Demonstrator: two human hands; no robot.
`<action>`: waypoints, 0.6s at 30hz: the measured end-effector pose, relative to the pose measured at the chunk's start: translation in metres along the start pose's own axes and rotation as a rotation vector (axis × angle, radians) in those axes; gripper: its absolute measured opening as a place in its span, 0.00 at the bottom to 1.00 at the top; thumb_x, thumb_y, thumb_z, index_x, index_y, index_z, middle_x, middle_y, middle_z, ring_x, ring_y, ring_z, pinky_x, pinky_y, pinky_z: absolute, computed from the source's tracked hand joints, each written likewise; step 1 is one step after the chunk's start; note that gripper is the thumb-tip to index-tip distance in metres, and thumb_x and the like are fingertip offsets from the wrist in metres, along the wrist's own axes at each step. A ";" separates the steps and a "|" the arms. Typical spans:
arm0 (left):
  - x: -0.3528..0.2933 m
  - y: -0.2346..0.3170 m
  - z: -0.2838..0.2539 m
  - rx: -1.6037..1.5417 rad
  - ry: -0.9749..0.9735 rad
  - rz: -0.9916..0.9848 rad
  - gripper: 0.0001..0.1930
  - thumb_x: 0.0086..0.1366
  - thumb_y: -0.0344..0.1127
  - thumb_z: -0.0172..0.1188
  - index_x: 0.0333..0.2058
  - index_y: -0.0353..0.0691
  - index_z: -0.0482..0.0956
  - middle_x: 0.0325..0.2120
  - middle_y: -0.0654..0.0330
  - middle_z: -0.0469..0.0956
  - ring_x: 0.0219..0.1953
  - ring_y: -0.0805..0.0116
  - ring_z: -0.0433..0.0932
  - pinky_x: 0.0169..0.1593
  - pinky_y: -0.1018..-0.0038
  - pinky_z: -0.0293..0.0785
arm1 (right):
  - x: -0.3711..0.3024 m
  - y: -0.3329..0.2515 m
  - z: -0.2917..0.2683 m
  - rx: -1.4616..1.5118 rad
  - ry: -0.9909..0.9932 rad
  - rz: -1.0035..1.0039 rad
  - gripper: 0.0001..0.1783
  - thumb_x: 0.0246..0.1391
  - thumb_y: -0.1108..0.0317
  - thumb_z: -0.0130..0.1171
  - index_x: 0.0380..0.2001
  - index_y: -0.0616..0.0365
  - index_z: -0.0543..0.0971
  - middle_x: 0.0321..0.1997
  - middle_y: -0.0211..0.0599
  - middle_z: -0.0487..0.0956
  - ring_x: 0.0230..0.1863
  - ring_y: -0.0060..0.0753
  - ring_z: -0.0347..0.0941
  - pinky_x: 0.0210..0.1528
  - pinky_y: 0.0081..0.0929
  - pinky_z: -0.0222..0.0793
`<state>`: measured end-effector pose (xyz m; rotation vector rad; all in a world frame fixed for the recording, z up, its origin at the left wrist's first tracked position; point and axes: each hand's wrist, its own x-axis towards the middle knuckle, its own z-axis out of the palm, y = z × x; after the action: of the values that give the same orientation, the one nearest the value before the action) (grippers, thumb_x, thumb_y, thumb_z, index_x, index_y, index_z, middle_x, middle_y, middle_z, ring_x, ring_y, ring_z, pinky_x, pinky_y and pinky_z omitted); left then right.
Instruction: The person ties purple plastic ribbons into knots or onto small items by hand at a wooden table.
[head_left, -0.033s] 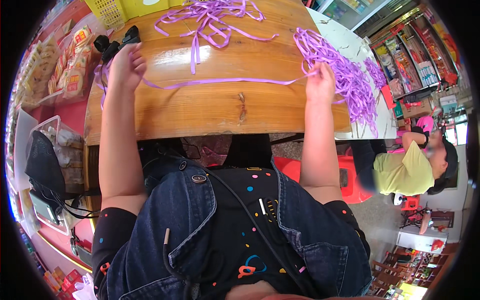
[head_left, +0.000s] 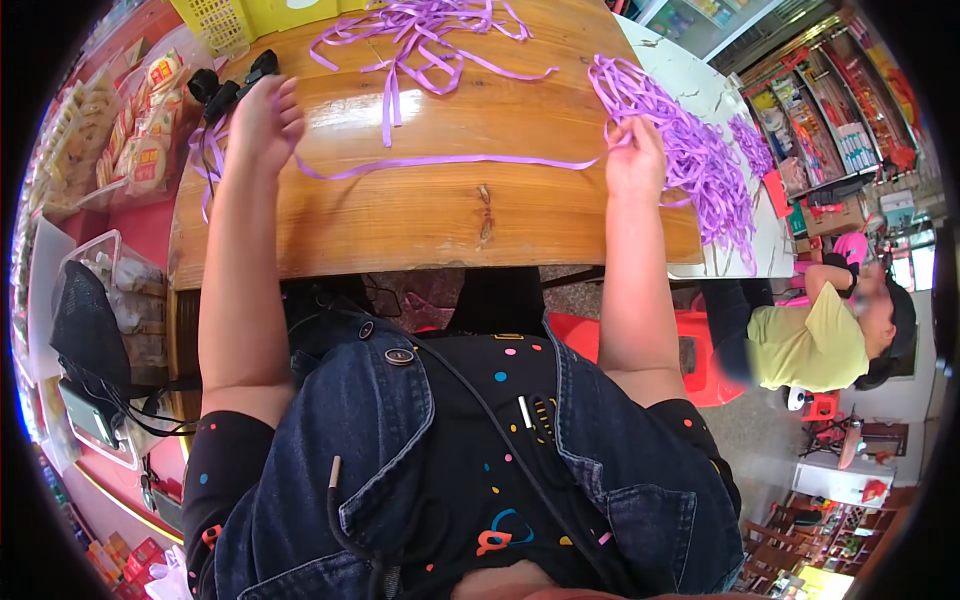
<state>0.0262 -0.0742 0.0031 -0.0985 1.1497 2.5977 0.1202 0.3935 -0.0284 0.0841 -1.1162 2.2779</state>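
Note:
A strip of purple ribbon (head_left: 450,160) runs slackly across the wooden table between my hands. Its right end reaches my right hand (head_left: 636,158), whose fingertips pinch it beside a large purple ribbon heap (head_left: 700,165). My left hand (head_left: 266,122) is closed, fingers curled, near a black device (head_left: 222,92) at the table's left side. What those fingers hold is hidden. The strip disappears by the left wrist, and more purple ribbon hangs to the left of that wrist. A loose tangle of purple ribbon (head_left: 425,40) lies at the far middle.
The wooden table (head_left: 400,225) meets a white marbled surface (head_left: 775,245) on the right. A yellow basket (head_left: 215,25) stands far left, near packaged food (head_left: 150,130). Behind the red stool (head_left: 705,360), a person in a yellow top (head_left: 815,340) sits at the right.
My right hand has shifted slightly left, and my left hand slightly right and toward the far side. The strip between them hangs a little slacker at its right end.

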 end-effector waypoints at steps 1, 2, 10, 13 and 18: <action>0.002 -0.006 0.019 0.042 0.036 -0.032 0.07 0.59 0.33 0.46 0.32 0.37 0.70 0.15 0.70 0.59 0.14 0.81 0.55 0.14 0.84 0.47 | -0.004 0.006 0.027 0.003 0.062 0.065 0.04 0.50 0.79 0.53 0.31 0.63 0.75 0.29 0.39 0.76 0.30 0.28 0.73 0.32 0.25 0.69; 0.004 -0.015 0.043 0.082 0.069 -0.063 0.07 0.58 0.32 0.45 0.32 0.37 0.70 0.16 0.71 0.60 0.13 0.81 0.54 0.13 0.84 0.45 | -0.009 0.010 0.050 0.005 0.123 0.127 0.05 0.50 0.79 0.53 0.32 0.63 0.75 0.29 0.39 0.76 0.28 0.28 0.72 0.32 0.23 0.69; 0.030 -0.095 0.095 0.507 -0.120 -0.003 0.09 0.59 0.31 0.52 0.35 0.34 0.78 0.19 0.69 0.68 0.15 0.83 0.57 0.15 0.84 0.50 | -0.020 0.067 0.103 -0.166 -0.196 0.329 0.06 0.50 0.79 0.54 0.34 0.64 0.76 0.28 0.36 0.76 0.25 0.24 0.70 0.28 0.17 0.66; 0.016 -0.112 0.093 0.543 -0.080 -0.019 0.09 0.59 0.33 0.55 0.37 0.36 0.79 0.22 0.68 0.72 0.17 0.84 0.59 0.17 0.85 0.52 | -0.031 0.079 0.099 -0.338 -0.240 0.398 0.06 0.51 0.78 0.53 0.34 0.64 0.76 0.27 0.34 0.76 0.24 0.21 0.69 0.26 0.16 0.64; 0.020 -0.115 0.087 0.530 -0.194 -0.023 0.10 0.60 0.34 0.57 0.39 0.41 0.78 0.26 0.68 0.75 0.17 0.86 0.58 0.19 0.88 0.51 | -0.038 0.079 0.109 -0.397 -0.364 0.377 0.05 0.52 0.77 0.53 0.34 0.62 0.76 0.28 0.32 0.76 0.24 0.19 0.69 0.26 0.15 0.63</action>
<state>0.0465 0.0673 -0.0230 0.2465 1.6933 2.1372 0.0873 0.2574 -0.0248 0.1435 -1.8948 2.3655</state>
